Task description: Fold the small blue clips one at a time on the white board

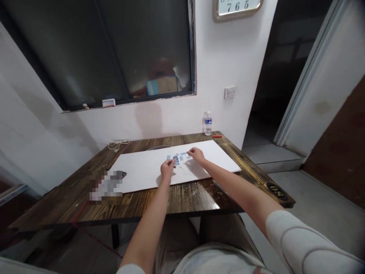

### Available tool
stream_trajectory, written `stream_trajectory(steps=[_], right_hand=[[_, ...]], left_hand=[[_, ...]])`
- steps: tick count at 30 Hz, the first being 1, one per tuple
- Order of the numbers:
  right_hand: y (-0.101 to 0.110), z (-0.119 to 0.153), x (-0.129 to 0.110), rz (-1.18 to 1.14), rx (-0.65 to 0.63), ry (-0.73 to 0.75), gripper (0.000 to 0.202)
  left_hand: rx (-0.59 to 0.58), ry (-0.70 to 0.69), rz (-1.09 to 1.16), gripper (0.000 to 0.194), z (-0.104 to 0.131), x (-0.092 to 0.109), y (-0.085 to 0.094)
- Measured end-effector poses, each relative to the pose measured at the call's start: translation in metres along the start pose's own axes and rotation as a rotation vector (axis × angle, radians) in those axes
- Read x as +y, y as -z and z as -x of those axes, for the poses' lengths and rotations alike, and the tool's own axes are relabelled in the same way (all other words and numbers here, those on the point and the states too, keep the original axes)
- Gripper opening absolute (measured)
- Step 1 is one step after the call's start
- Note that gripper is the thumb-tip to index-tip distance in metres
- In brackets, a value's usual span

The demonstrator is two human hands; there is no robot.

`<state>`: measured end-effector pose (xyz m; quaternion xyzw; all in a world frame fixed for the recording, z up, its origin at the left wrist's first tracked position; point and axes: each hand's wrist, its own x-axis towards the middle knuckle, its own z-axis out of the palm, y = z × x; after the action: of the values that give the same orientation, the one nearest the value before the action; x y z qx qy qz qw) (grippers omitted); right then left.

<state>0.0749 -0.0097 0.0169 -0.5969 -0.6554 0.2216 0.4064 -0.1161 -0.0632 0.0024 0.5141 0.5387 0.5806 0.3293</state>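
Across the room's middle, a dark wooden surface [196,196] runs toward the far wall. On it lies a large white board [145,169], bare over its left part. Far right, off the board: an upright water bottle [208,125].

Both hands are over the board's middle. Left hand [167,167]: fingers narrow, tips at the near-left part of a small cluster of blue-marked pieces [181,158]; cannot tell whether they grip one. Right hand [196,155]: fingers drawn close too, tips by the cluster's right side; anything pinched there is too small to make out. Several pieces lie apart on the board between and around the hands.

Judgement: step in hand is close fingertip work among these pieces. Next move seems to call for a light, exact pinch, neighbours undisturbed.
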Motion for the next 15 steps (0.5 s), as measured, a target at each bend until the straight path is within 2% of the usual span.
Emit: stream_trajectory(steps=[3, 5, 10, 15], right_hand=[[0.0072, -0.0018, 0.0048, 0.452, -0.088, 0.122, 0.029], [0.0093, -0.0019, 0.0051, 0.608, -0.167, 0.184, 0.037], [0.0059, -0.0055, -0.0001, 0.774, -0.313, 0.285, 0.024], [0.0015, -0.0074, -0.0010, 0.902, -0.361, 0.398, 0.026]], left_hand=[[0.060, 0.009, -0.018, 0.039, -0.0005, -0.0001, 0.0023], [0.068, 0.010, -0.022, 0.037, -0.0002, -0.0007, 0.0026], [0.064, 0.016, -0.027, 0.034, 0.0016, -0.0004, 0.0015], [0.066, 0.003, -0.053, 0.036, 0.0047, 0.0030, 0.0021]])
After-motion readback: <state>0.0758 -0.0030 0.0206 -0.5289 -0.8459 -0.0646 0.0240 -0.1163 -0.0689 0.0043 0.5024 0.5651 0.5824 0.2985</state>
